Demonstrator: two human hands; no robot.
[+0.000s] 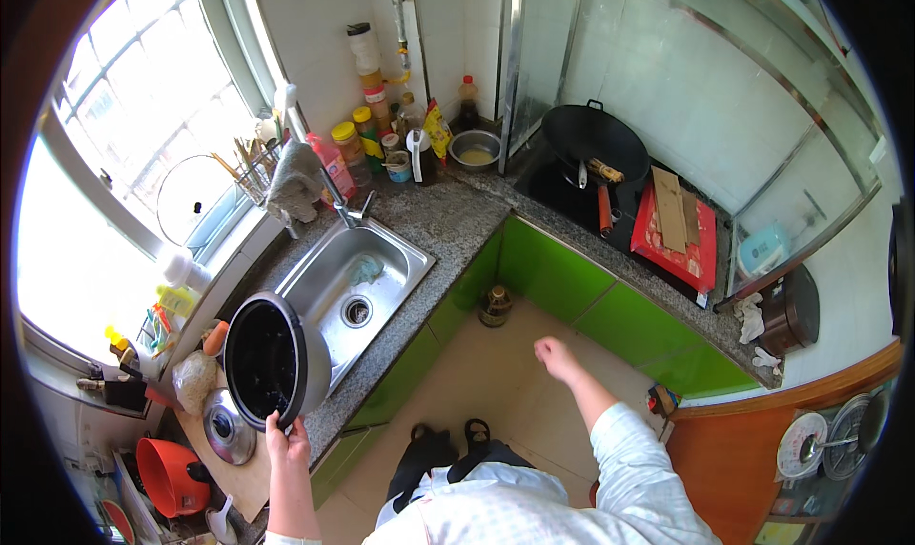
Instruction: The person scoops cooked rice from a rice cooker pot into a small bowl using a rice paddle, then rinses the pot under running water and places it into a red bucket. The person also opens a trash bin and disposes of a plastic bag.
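Observation:
My left hand [287, 441] grips the near rim of a dark-lined cooking pot [264, 359], which is tilted with its opening towards me. The pot stands over the near left corner of the stainless steel sink [411, 265]. A bluish scrap [366, 268] lies in the basin beside the drain strainer [357, 311]. Left of the pot, a metal lid [230, 427] rests on a board [239, 484]. My right hand [556, 355] hangs over the floor, touching nothing, with its fingers curled; whether it holds something small cannot be told.
A black wok [595, 141] sits on the hob at the back right, beside a red box [672, 230] with cardboard on it. Bottles and jars [350, 145] crowd the back corner near a metal bowl [475, 148]. A red-orange container [168, 473] is at lower left. A bottle [495, 307] stands on the floor.

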